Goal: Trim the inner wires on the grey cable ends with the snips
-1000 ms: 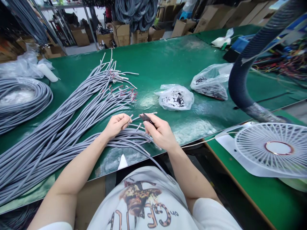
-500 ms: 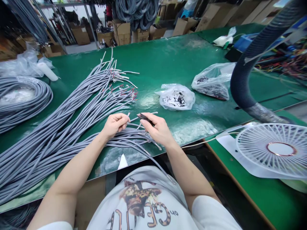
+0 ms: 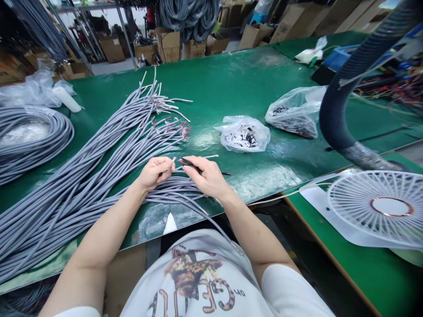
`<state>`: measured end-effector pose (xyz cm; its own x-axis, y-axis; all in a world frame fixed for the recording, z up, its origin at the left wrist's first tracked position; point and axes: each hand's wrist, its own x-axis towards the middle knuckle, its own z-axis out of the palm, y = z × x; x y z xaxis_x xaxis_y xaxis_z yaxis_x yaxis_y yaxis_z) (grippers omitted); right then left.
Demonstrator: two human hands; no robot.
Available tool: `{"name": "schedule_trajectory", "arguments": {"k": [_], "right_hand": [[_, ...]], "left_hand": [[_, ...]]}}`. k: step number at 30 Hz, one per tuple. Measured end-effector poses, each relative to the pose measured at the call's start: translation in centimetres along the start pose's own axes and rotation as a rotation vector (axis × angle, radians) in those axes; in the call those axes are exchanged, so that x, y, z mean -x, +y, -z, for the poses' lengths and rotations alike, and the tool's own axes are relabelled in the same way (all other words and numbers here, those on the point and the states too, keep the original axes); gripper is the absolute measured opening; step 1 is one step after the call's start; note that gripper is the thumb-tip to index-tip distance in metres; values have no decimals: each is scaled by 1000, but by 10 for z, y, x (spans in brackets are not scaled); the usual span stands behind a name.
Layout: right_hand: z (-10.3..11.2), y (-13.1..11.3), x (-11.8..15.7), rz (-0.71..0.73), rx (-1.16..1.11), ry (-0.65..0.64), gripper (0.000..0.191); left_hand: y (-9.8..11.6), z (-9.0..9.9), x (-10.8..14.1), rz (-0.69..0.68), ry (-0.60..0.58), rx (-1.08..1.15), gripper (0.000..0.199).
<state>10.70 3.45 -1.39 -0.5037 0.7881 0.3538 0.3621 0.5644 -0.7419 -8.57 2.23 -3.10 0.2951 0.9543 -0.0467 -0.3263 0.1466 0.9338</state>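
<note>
Over the near middle of the green worktop (image 3: 224, 83), the left hand (image 3: 156, 173) has its grip pinched on a cable end (image 3: 173, 160); the right hand (image 3: 207, 177) keeps a narrow grip around a black hand tool (image 3: 190, 163), its tip just right of that end. Grey cables (image 3: 95, 174) sprawl across the left. Two clear plastic bags (image 3: 244, 135) sit to the right, a white fan (image 3: 391, 207) nearer, and cardboard boxes (image 3: 168, 45) line the far side.

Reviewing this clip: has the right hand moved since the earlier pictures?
Yes, to the left: the right hand is now farther from the nearest clear plastic bag.
</note>
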Motion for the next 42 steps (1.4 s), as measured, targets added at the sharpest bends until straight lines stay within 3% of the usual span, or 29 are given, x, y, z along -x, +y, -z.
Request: {"name": "schedule_trajectory", "arguments": {"k": [12, 22, 29, 42], "right_hand": [[0, -2, -2, 3, 36, -20, 28], [3, -4, -2, 26, -37, 66, 27], [3, -1, -2, 31, 41, -48, 26], [1, 0, -3, 44, 70, -63, 26]], "left_hand": [[1, -1, 0, 15, -25, 16, 38], [-3, 1, 0, 43, -50, 20, 38], [0, 1, 0, 35, -51, 53, 39], [-1, 2, 0, 37, -56, 68, 38]]}}
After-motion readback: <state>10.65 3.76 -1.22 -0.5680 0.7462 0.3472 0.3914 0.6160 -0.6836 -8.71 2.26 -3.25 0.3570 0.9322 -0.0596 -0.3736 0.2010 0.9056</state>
